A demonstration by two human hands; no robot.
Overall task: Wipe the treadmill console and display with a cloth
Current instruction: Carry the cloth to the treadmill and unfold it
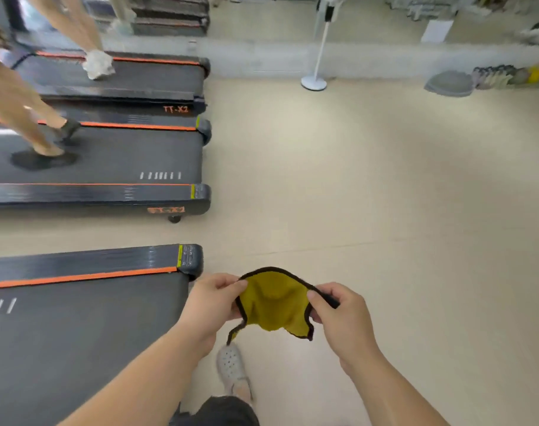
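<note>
nearest treadmill (pixel 77 333) cut off at left edge, walker's legs (pixel 25 109) blurred, far shelves (pixel 431 9) indistinct

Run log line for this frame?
left hand: pinches yellow cloth | right hand: pinches yellow cloth | console: not in view | wiping: not begun

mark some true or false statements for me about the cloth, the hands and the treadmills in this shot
1. The left hand and the right hand both pinch the yellow cloth. True.
2. The cloth is pressed on a treadmill console. False: it is held in the air above the floor, and no console is in view.
3. Legs show on the middle treadmill and the far treadmill. True.
4. Someone walks on the closest belt. False: the nearest treadmill has nobody on the part in view.
5. The cloth has a white edge. False: its edge is dark.
</note>
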